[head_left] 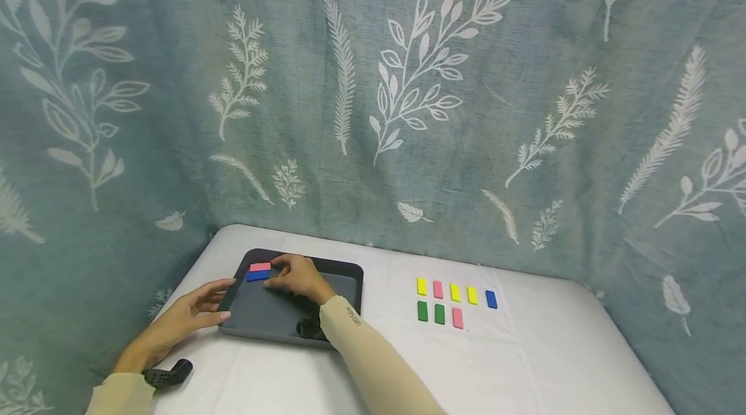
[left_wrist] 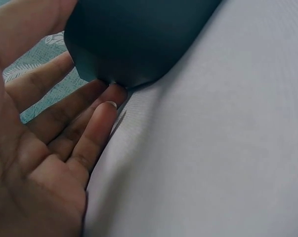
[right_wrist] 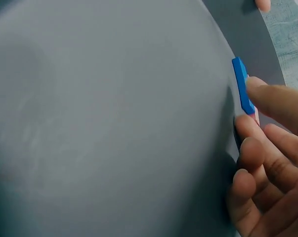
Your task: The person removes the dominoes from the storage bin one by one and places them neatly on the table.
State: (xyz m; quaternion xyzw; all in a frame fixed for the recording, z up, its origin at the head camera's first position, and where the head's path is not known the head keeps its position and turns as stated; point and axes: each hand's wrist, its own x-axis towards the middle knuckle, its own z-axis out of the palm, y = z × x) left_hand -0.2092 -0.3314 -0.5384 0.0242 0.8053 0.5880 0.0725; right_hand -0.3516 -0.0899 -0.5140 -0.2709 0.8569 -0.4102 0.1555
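In the head view, a pink block [head_left: 259,267] and a blue block [head_left: 258,276] lie side by side near the far left corner of a dark grey tray [head_left: 262,321]. My right hand [head_left: 298,274] reaches into the tray, thumb and forefinger bent at the blocks' right ends. The right wrist view has a fingertip overlapping the blue block [right_wrist: 242,86], with the other fingers bent below it. Whether they pinch a block, I cannot tell. My left hand [head_left: 189,313] touches the tray's near left side; its loosely extended fingers meet the tray's outer wall [left_wrist: 124,54] in the left wrist view.
Right of the tray, small blocks lie in two rows on the white-covered table [head_left: 542,337]: several yellow, pink and blue ones behind, green blocks [head_left: 422,311] and a pink one in front. A patterned curtain [head_left: 361,201] stands behind the table and at both sides.
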